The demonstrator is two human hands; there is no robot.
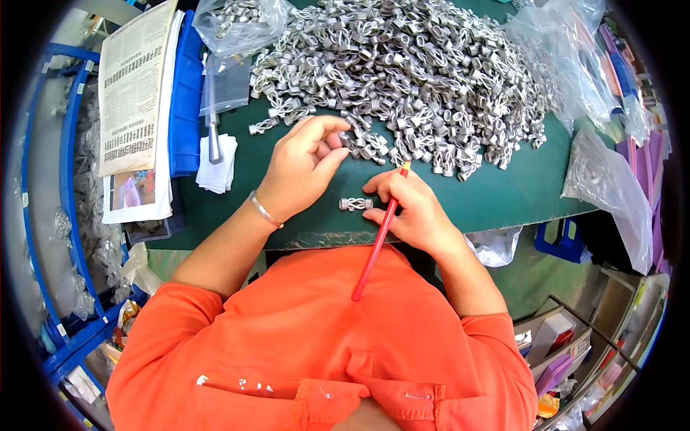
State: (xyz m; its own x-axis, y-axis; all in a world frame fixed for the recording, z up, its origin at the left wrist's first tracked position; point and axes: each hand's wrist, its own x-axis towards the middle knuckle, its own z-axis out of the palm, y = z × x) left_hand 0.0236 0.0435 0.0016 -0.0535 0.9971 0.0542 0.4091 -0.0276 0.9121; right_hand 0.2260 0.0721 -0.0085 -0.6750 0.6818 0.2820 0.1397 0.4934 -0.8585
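A large heap of grey metal fittings fills the far side of the desk, its near edge reaching the person's left hand. At the left are a blue tray, printed sheets covering part of it, small white paper slips and a tool with a metal end lying over them. A clear bag of fittings sits at the upper left; a loose plastic bag drapes over the right edge.

The desk has a dark green top, scuffed along its near edge, where the person in an orange top faces it. A blue rack stands to the left; a blue bin is on the floor at the right.

One single fitting lies apart from the heap, near the front edge, its long axis running left to right, ribbed ends outward and twisted strands between. The right hand curls round a slanting red pencil, its thumb and forefinger at the fitting's right end. The left hand's fingertips bunch beside the heap; whether they grip a piece cannot be told.
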